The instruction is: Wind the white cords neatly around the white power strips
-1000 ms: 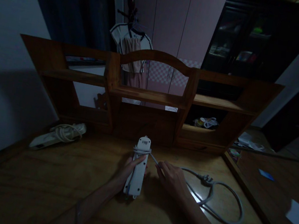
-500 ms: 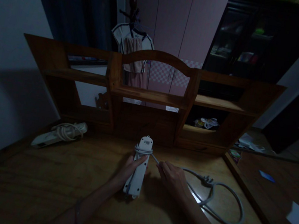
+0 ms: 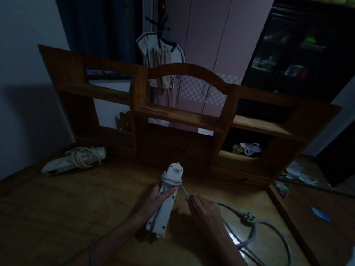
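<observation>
My left hand (image 3: pixel 155 202) grips a white power strip (image 3: pixel 163 215) round its middle, thumb across the face with the screw holes. Several turns of grey cord (image 3: pixel 171 180) wrap the strip near its far end. From there the cord runs to my right hand (image 3: pixel 202 211), whose fingers are closed on it a short way right of the strip. Beyond that hand the loose cord lies in a loop on the wooden table, with its plug (image 3: pixel 247 217) resting by the loop.
Another white power strip (image 3: pixel 75 159), wound with its own cord, lies at the table's back left. A wooden shelf unit (image 3: pixel 180 116) stands along the back edge. A plastic bag (image 3: pixel 251 149) sits in its right compartment. A raised edge (image 3: pixel 300 249) borders the table's right side.
The view has shifted slightly, so everything appears a little further right. Both hands keep their hold on the strip and the cord, with hardly any movement.
</observation>
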{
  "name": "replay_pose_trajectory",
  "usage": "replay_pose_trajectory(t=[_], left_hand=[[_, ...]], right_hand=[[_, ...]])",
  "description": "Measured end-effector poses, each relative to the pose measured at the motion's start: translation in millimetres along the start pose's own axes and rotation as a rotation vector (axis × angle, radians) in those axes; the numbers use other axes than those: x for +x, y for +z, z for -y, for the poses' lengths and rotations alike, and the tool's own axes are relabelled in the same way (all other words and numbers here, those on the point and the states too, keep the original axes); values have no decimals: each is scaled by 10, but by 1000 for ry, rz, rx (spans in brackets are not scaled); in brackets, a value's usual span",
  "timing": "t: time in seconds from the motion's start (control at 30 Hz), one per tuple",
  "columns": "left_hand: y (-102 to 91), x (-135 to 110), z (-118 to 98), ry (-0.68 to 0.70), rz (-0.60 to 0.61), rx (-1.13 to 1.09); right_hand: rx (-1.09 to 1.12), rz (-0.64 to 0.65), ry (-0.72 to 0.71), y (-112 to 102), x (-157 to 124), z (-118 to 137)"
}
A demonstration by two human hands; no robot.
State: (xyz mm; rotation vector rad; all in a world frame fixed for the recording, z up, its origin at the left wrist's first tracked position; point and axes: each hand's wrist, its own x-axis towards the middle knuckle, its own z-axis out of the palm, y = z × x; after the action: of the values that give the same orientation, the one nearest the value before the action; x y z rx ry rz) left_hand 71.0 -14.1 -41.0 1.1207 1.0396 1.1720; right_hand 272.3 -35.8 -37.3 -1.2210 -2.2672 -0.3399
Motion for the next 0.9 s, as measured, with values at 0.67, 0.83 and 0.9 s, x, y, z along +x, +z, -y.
replay_pose_trajectory(t=[0.67, 0.83, 0.9], left_hand=[[170, -264, -315, 359, -268, 256], [127, -243, -249, 389, -276, 405], [53, -227, -221, 472, -235, 573]], right_hand=[[50, -79, -50, -91, 58, 99], [52, -87, -71, -95, 58, 192], [65, -97, -79, -106, 49, 229]])
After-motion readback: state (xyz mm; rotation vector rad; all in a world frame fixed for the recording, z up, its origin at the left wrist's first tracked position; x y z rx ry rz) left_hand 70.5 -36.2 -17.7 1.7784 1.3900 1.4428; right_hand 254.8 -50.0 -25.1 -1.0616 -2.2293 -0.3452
